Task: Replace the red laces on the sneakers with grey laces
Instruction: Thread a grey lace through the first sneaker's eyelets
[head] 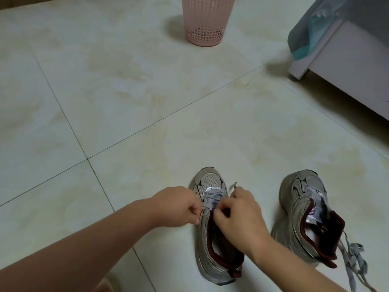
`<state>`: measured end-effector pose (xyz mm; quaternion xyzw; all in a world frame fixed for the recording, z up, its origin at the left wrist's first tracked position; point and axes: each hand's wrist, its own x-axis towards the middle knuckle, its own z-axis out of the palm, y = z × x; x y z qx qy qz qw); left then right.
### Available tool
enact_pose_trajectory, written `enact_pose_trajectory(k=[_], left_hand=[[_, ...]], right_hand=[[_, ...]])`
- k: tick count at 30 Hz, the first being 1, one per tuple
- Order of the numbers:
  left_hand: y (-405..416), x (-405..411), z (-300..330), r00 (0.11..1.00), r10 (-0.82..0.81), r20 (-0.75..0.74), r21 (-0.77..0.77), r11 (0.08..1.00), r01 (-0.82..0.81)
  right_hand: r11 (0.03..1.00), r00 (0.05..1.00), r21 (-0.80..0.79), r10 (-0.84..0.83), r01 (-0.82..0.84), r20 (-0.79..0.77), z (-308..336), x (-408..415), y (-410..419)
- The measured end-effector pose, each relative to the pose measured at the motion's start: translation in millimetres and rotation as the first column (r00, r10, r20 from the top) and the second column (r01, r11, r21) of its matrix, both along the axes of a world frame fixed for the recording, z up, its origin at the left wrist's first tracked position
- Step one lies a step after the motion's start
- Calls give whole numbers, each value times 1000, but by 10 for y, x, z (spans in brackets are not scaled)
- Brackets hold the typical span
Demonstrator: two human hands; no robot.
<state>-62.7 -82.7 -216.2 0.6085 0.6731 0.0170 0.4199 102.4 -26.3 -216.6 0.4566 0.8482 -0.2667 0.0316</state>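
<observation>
Two bare forearms reach in from the bottom edge toward a grey sneaker (212, 228) standing toe-away on the pale tiled floor (126, 102). The left hand (179, 206) sits at the shoe's left side, fingers curled and pinching a strand of grey lace (212, 199) by the eyelets. The right hand (240, 218) lies over the tongue and dark red collar, its fingers curled as well, pinching the lace — a loose lace tip pokes up just past its knuckles. Grey lace already crosses the lower eyelets near the toe.

A second sneaker (305, 216) stands just to the right, apart from the first, its loose grey lace (353, 262) trailing in a heap on the floor beside its heel.

Farther off stand a pink mesh basket (207, 22) and — at the upper right — the corner of a white cabinet (347, 66).
</observation>
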Motion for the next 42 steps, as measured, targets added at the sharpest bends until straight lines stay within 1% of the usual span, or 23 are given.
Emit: enact_pose_trajectory(k=[1, 2, 5, 8, 10, 12, 16, 20, 24, 26, 27, 29, 30, 31, 32, 33, 34, 35, 37, 38, 39, 42], left_hand=[[6, 11, -20, 998, -6, -69, 23, 1000, 8], [11, 31, -40, 994, 32, -105, 57, 998, -26], [37, 107, -102, 964, 235, -124, 203, 957, -207], [64, 160, -167, 935, 347, -70, 256, 912, -319], [64, 200, -192, 926, 374, -42, 256, 900, -352], [60, 238, -215, 931, 362, -37, 253, 905, -342], [71, 275, -233, 934, 354, -41, 249, 909, -333], [79, 277, -241, 932, 358, -49, 235, 912, -338], [97, 285, -236, 926, 367, -90, 222, 914, -341], [110, 297, -235, 922, 364, -130, 220, 918, -331], [119, 312, -231, 925, 337, -175, 222, 929, -296], [153, 346, -223, 926, 228, -302, 228, 960, -162], [172, 355, -220, 925, 191, -330, 219, 968, -122], [187, 353, -219, 931, 190, -313, 203, 971, -130], [200, 345, -227, 942, 227, -246, 178, 966, -186], [202, 328, -246, 944, 300, -137, 145, 949, -281], [191, 303, -271, 922, 386, -15, 105, 918, -383], [173, 281, -288, 876, 472, 96, 59, 876, -478], [135, 267, -324, 769, 591, 245, -26, 796, -604], [123, 269, -340, 743, 610, 277, -46, 781, -623], [118, 273, -351, 740, 606, 293, -53, 783, -620], [93, 285, -360, 784, 532, 319, -59, 837, -544]], right_hand=[[1000, 998, -7, 16, -16, 56, -29, -28, -41], [1000, 995, -22, 15, -13, 97, -51, -52, -63], [996, 991, -81, -15, 26, 133, -98, -96, -60], [972, 994, -208, -99, 108, 52, -120, -114, -2], [940, 987, -315, -153, 133, -40, -154, -99, 32], [917, 975, -379, -185, 126, -121, -181, -79, 51], [911, 958, -405, -177, 72, -226, -197, -52, 57], [901, 949, -430, -176, 48, -262, -208, -45, 64], [884, 937, -459, -230, 88, -264, -229, -53, 77], [884, 940, -457, -233, 98, -249, -246, -55, 88], [893, 946, -440, -220, 97, -237, -257, -55, 91], [909, 958, -409, -186, 84, -217, -278, -56, 88], [912, 961, -401, -177, 80, -211, -287, -52, 86], [916, 963, -394, -173, 81, -206, -291, -44, 87], [921, 965, -381, -169, 83, -199, -295, -38, 89], [929, 969, -362, -158, 80, -190, -295, -35, 92], [937, 973, -340, -145, 76, -181, -296, -38, 93], [946, 975, -318, -133, 71, -177, -298, -42, 89], [957, 980, -282, -118, 70, -160, -312, -59, 86], [960, 983, -272, -116, 74, -143, -319, -65, 90], [963, 986, -258, -111, 75, -127, -324, -67, 94], [974, 993, -215, -83, 63, -84, -325, -55, 96]])
